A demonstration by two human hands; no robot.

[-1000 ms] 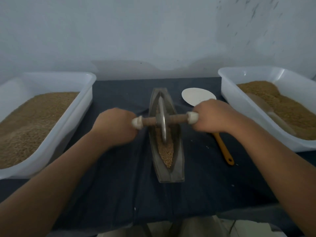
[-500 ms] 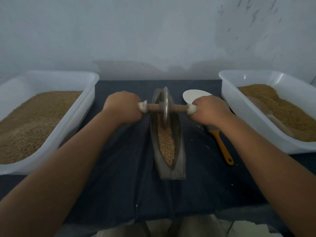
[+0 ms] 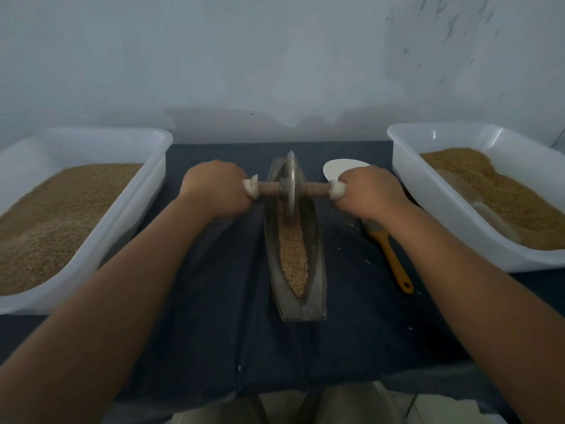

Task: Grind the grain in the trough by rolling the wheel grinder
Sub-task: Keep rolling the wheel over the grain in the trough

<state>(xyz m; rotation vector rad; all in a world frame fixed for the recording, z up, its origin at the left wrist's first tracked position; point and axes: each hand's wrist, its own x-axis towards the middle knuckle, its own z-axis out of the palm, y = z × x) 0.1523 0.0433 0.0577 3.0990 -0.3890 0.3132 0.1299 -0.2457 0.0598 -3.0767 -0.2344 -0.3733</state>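
Wheel grinder [image 3: 289, 188] at far end of trough [image 3: 318, 270], left hand [image 3: 214, 188] and right hand [image 3: 370, 191] curled round axle ends; mid-grinding, next stroke probably rolls evenly nearward through grain [image 3: 293, 255].

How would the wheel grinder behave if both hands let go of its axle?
It would probably tip sideways: the wheel grinder stands on a thin disc edge, steadied only by the left hand and right hand. The disc looks metallic, so it is likely heavy for its size. Near the far end of the boat-shaped trough, it might roll toward the grain.
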